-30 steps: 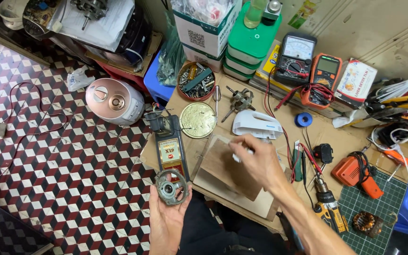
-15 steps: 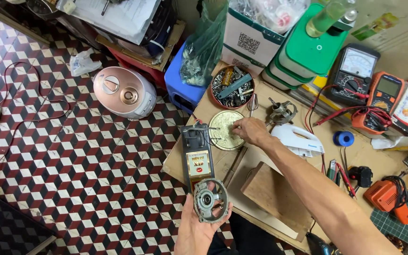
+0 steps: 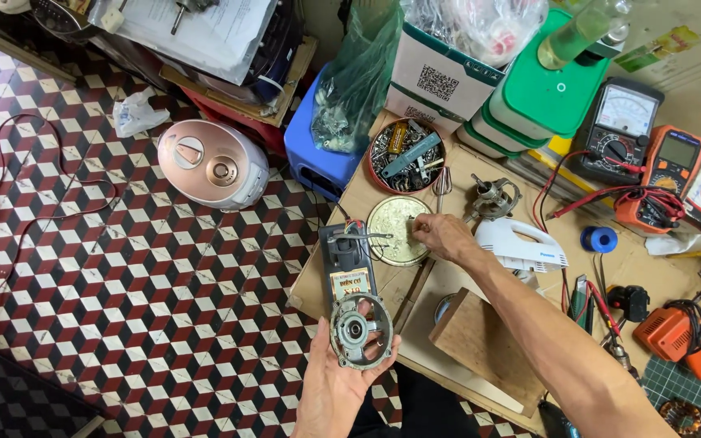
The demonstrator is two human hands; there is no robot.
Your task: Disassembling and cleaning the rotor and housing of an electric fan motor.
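Red, white and black tiles cover the floor at left, where a pink rice cooker sits just beside a blue plastic stool. Near the bottom edge, the person's left hand lies palm up with fingers curled round a grey round motor housing, cupping it just off the near-left corner of the cardboard-topped workbench. Right behind it on the bench lies a dark grey appliance body with loose wires. To its right, the right hand reaches over a round gold tin lid, fingertips drawn together on the lid's right side; whether they pinch anything is too small to tell. Farther back stands a red tin of screws and parts. Right of the hand lie a white hand-mixer casing and a wooden block, with a black analogue meter and an orange multimeter at far right.
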